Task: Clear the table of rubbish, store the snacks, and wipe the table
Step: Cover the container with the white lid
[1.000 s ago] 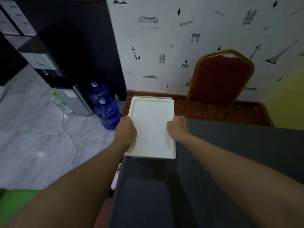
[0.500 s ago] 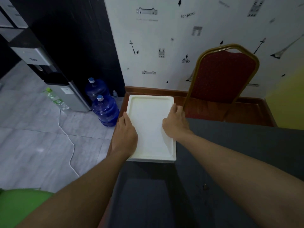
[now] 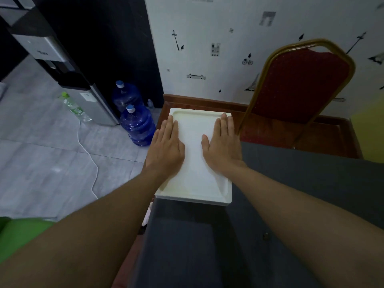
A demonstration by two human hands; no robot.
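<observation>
Dark grey table (image 3: 311, 183) carries a white lidded box (image 3: 197, 163) at its far left corner, long axis running away from the person. Left hand (image 3: 166, 148) and right hand (image 3: 223, 148) lie flat and open on its lid, gripping nothing, equally near.

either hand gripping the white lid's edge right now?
No. The left hand and right hand both lie flat, fingers extended, on top of the white lid.
</observation>
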